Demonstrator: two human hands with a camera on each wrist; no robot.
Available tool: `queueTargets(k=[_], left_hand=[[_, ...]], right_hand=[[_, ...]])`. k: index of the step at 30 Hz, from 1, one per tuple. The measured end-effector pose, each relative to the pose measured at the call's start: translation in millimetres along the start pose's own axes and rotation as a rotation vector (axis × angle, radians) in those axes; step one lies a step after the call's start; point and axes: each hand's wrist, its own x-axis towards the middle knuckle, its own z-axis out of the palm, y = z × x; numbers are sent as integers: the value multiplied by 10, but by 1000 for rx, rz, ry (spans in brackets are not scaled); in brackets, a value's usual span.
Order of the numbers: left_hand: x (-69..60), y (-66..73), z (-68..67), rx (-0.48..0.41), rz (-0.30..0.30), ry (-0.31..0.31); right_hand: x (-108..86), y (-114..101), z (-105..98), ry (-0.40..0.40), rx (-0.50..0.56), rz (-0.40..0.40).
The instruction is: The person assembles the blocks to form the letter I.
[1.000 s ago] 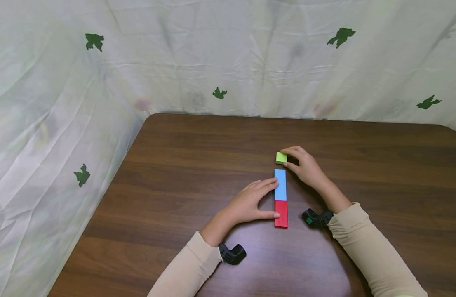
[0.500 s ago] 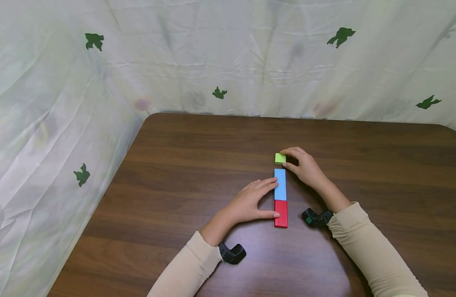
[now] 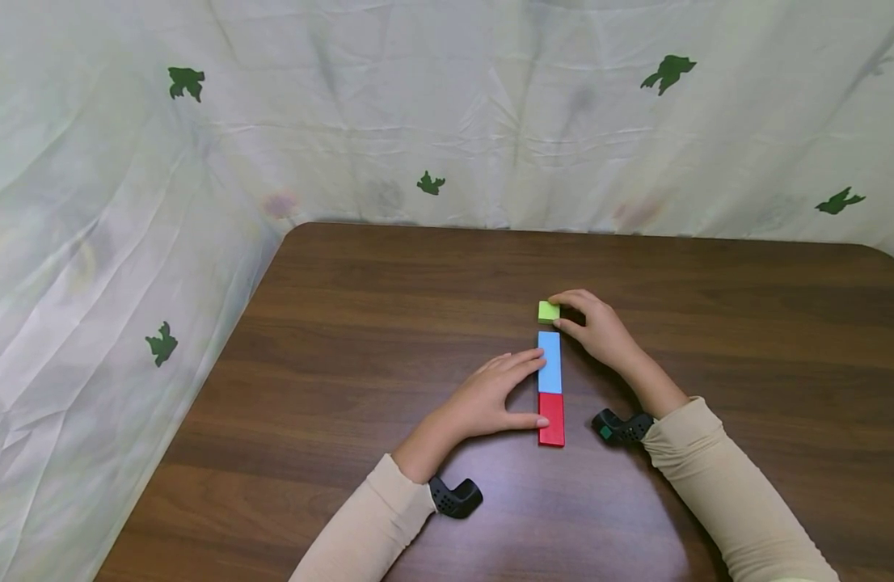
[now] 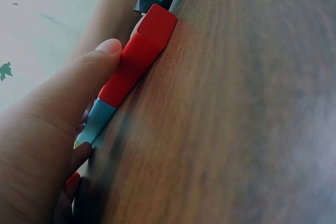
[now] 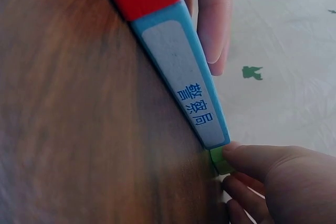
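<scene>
A light green block [image 3: 548, 313] stands at the far end of a row of blocks, with a small gap before the blue block [image 3: 551, 376]. My right hand [image 3: 600, 327] pinches the green block from the right between thumb and fingers. The red block [image 3: 554, 408] touches the near end of the blue one. My left hand [image 3: 483, 400] lies left of the row, its fingertips on the blue block and its thumb on the red one, fingers mostly straight. In the right wrist view, the blue block's side [image 5: 184, 80] carries a pale label with blue characters.
The row lies on a brown wooden table [image 3: 360, 323]. Behind and to the left hangs a pale cloth [image 3: 309, 105] with green bird-like shapes. Black wrist devices sit on the left wrist [image 3: 457, 497] and right wrist [image 3: 622, 426], close to the tabletop.
The right hand has shifted the green block slightly left and a little nearer to the blue block. The left hand and the red and blue blocks have stayed put.
</scene>
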Motion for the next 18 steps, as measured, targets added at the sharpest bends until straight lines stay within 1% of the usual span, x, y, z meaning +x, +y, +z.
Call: queueTargets(k=[8, 12, 15, 18], left_hand=[[1, -14, 13, 8, -1, -1], [0, -22, 14, 13, 9, 3], [4, -27, 17, 9, 19, 17], [8, -30, 19, -10, 26, 41]], right_hand=[[9, 3, 7, -2, 9, 1], [2, -8, 3, -1, 29, 10], [-5, -30, -18, 12, 48, 13], [-18, -90, -72, 41, 64, -4]])
